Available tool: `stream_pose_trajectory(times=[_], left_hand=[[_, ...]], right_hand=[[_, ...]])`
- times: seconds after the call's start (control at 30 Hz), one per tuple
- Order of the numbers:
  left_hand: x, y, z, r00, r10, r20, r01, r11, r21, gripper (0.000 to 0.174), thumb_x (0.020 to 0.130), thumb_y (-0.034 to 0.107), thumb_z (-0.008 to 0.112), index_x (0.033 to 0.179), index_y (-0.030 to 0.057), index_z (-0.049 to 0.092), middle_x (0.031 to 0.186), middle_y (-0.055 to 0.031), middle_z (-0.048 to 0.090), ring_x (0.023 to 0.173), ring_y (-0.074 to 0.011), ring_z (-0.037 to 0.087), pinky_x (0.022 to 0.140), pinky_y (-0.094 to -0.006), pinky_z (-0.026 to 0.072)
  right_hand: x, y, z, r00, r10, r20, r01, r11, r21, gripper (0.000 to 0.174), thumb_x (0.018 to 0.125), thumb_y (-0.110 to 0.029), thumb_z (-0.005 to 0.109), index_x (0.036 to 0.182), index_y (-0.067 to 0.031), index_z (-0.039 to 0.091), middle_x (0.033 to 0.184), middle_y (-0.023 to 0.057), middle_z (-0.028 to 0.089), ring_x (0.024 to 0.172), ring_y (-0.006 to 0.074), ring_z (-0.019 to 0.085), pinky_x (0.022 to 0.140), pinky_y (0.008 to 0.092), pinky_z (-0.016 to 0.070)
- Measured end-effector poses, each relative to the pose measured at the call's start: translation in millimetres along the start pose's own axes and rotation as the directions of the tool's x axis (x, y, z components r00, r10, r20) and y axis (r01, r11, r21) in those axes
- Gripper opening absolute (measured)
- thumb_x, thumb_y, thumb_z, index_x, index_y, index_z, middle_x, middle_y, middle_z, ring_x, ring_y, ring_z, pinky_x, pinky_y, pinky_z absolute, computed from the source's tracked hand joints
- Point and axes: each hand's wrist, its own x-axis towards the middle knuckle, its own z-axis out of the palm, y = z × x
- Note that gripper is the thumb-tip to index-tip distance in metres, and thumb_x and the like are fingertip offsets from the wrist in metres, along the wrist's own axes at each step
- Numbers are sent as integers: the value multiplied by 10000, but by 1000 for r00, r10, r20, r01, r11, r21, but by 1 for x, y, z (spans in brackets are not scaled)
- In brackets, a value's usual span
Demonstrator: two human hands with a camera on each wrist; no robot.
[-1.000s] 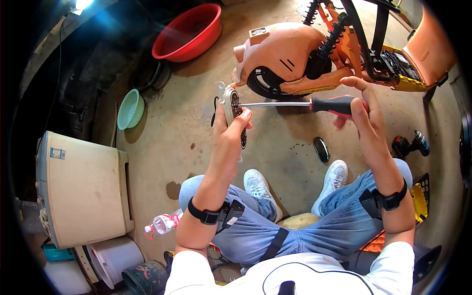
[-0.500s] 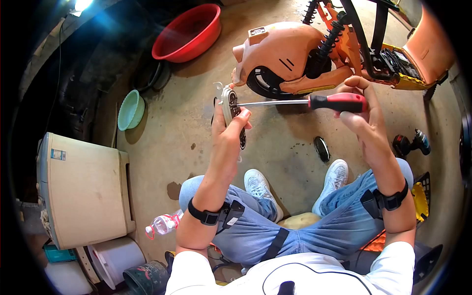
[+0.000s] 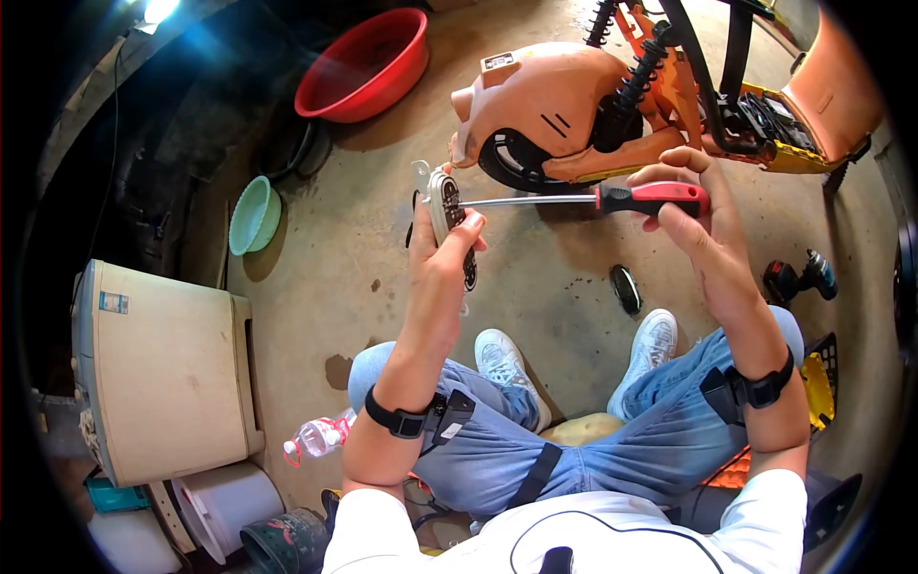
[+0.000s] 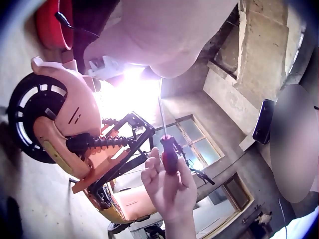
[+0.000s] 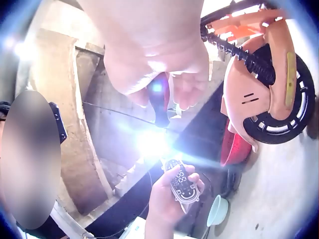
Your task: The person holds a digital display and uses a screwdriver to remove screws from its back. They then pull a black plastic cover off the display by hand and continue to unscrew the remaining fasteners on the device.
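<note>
The left hand grips an oval part with a pale rim and a dark patterned face, thumb over its near edge; the right wrist view shows that face of the oval part. A screwdriver with a red and black handle lies level, its shaft reaching to the dark face. The right hand holds the handle between thumb and fingers. In the left wrist view the right hand is round the screwdriver handle; the tip is hidden there.
An orange scooter body stands ahead. A red basin and green basin are at the left, above a white cabinet. A black oval object and a cordless drill lie on the floor; a bottle is near the left knee.
The right hand's fingers and thumb have shifted round the handle, and the handle has turned. The screwdriver and the oval part have moved slightly left.
</note>
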Motion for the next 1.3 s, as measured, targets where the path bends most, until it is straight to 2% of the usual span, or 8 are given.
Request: stream_pose_trajectory(times=[0.13, 0.17, 0.23, 0.33, 0.47, 1.03, 1.17, 1.3], left_hand=[[1, 0, -1, 1000, 2, 0, -2, 1000, 8, 615, 929, 130, 566, 1507, 79, 362, 947, -29, 590, 808, -87, 545, 778, -236, 428], [1, 0, 0, 1000, 3, -3, -2, 1000, 15, 613, 929, 130, 566, 1506, 80, 363, 945, -28, 589, 806, -87, 545, 773, -236, 429], [2, -1, -1, 1000, 10, -3, -10, 1000, 11, 612, 927, 131, 566, 1504, 80, 365, 943, -28, 589, 804, -86, 546, 767, -235, 430], [2, -2, -2, 1000, 15, -8, -15, 1000, 2, 611, 924, 131, 566, 1500, 80, 369, 940, -29, 590, 802, -86, 548, 758, -233, 431], [2, -2, -1, 1000, 11, -18, -11, 1000, 20, 613, 921, 132, 562, 1500, 82, 369, 938, -30, 593, 800, -85, 550, 752, -231, 430], [5, -2, -1, 999, 16, -43, -18, 999, -43, 614, 922, 107, 564, 1501, 97, 360, 932, -29, 580, 790, -91, 539, 748, -230, 424], [7, 0, -2, 974, -5, -228, -34, 986, -165, 599, 914, 86, 574, 1478, 93, 373, 910, -32, 580, 768, -91, 540, 708, -226, 424], [11, -7, -12, 942, 59, -329, -132, 970, -204, 578, 915, 74, 596, 1455, 67, 389, 866, -33, 587, 720, -88, 549, 678, -215, 433]], right_hand=[[1, -10, -11, 949, 312, 48, -311, 950, -24, 491, 895, -189, 642, 1308, -39, 423, 1151, 119, 593, 982, 140, 613, 909, 289, 504], [1, -7, -12, 949, 312, 48, -311, 950, -24, 491, 895, -189, 642, 1308, -39, 423, 1151, 119, 593, 982, 140, 613, 909, 289, 504], [0, 2, -12, 997, 48, 68, -43, 997, -71, 499, 963, -336, 642, 1303, -44, 424, 1110, 115, 624, 943, 134, 637, 855, 269, 522], [1, 1, 0, 998, -38, 58, 37, 999, 12, 491, 965, -350, 643, 1301, -55, 439, 1052, 98, 640, 849, 116, 652, 780, 234, 527], [1, -13, -3, 958, 278, 63, -278, 960, -10, 436, 900, -158, 568, 1294, -17, 445, 1097, 111, 608, 918, 142, 620, 833, 293, 485], [0, -10, -9, 990, 137, 22, -139, 985, 106, 414, 773, -166, 647, 1151, -25, 557, 1052, 80, 603, 918, 127, 589, 821, 266, 474], [3, -6, -15, 983, 172, 60, -176, 983, 59, 416, 789, -185, 622, 1168, -34, 540, 1122, 107, 571, 936, 136, 568, 840, 262, 460], [5, 10, -20, 979, 205, 9, -206, 978, 20, 324, 835, -85, 598, 1152, -20, 577, 1005, 68, 614, 863, 118, 601, 793, 249, 474]])
